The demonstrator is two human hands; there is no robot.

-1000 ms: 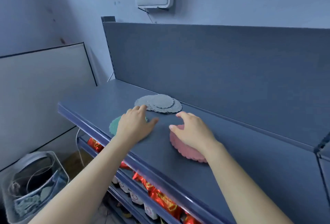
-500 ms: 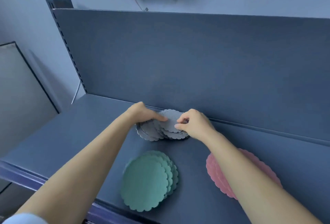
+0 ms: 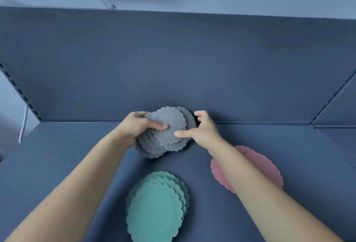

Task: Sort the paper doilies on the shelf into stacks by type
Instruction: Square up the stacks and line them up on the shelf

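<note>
Near the back of the shelf [image 3: 57,155], the fanned grey doilies [image 3: 169,124] are held from both sides: left edge gripped by the left hand [image 3: 134,126], right edge pinched by the right hand [image 3: 204,131].

Grey doilies [image 3: 167,128], scallop-edged with woven centres, between left hand [image 3: 134,126] and right hand [image 3: 202,131]; teal doilies [image 3: 156,209], same pattern, nearer than both; pink doilies [image 3: 265,166], pattern indistinct, beneath the right forearm.
</note>
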